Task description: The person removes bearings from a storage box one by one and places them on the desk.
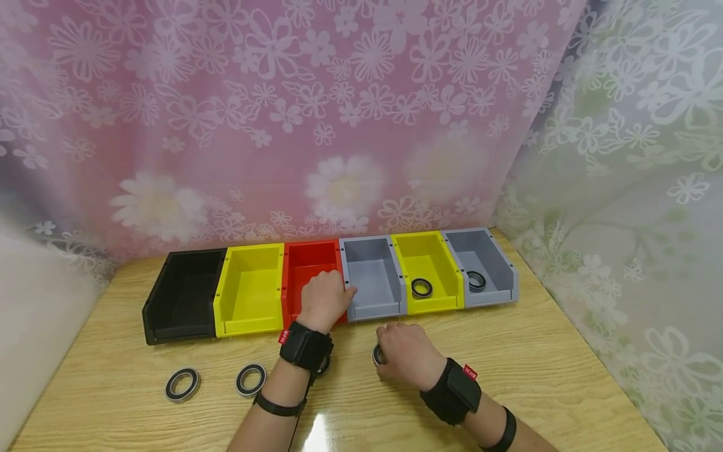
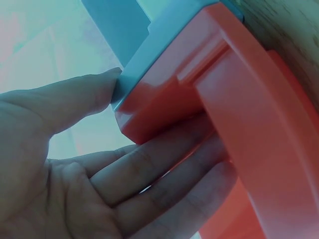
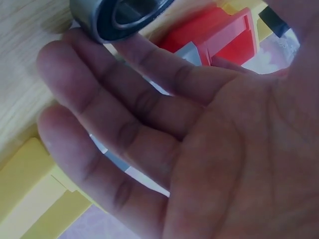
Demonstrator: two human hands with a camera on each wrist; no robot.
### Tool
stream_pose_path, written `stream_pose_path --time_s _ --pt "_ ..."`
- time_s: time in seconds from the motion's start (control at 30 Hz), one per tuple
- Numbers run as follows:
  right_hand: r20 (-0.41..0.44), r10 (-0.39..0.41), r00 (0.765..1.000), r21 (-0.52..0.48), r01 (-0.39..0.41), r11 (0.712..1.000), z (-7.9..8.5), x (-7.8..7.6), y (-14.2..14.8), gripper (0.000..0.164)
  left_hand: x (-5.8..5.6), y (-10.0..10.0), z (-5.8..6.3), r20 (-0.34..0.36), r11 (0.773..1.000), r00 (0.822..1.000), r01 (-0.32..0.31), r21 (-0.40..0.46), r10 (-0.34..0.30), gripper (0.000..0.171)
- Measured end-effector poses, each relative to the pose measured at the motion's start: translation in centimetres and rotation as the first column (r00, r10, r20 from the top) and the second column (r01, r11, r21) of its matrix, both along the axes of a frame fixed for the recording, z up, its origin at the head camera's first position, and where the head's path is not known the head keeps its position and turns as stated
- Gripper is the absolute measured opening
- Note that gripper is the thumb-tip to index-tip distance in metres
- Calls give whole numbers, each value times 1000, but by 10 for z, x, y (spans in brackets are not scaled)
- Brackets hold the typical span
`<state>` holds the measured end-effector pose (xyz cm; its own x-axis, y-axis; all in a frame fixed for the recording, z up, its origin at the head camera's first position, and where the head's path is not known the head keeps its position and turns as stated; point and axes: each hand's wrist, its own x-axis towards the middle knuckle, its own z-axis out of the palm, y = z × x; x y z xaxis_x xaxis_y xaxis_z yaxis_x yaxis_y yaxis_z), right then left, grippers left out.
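My left hand reaches into the red bin. In the left wrist view its fingers extend inside that bin, and the thumb rests on the rim of the adjoining grey bin. No bearing shows in this hand. On the table in front of the bins, my right hand pinches a ball bearing between thumb and fingers. Up close in the right wrist view, the steel bearing sits tilted against the fingertips; the thumb's tip is out of frame.
Two bearings, one far left and one beside it, lie on the table. Another bearing is partly hidden behind my left wrist. The right yellow bin and right grey bin each hold one. A black bin ends the row.
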<state>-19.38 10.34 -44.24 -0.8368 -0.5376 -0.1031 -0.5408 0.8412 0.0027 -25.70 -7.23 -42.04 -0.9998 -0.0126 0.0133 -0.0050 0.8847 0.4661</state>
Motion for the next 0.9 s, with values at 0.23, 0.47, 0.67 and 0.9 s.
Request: stream_pose_path --time_s 0.23,0.47,0.67,0.9 --pt "-13 3 1000 -26 -3 1000 7 -4 1 42 0 0 0 2 1000 1000 1 -3 -1 33" --pt "-46 1 999 -87 -5 996 34 -17 -3 33 0 0 0 -2 1000 1000 3 -6 -3 33" --pt "-55 -40 998 -174 30 984 69 -33 -5 29 1 -1 -2 -23 1000 1000 13 -12 -13 34" --pt "-14 -89 996 -334 79 939 97 -47 -5 32 0 1 -3 -42 999 999 23 -27 -24 35"
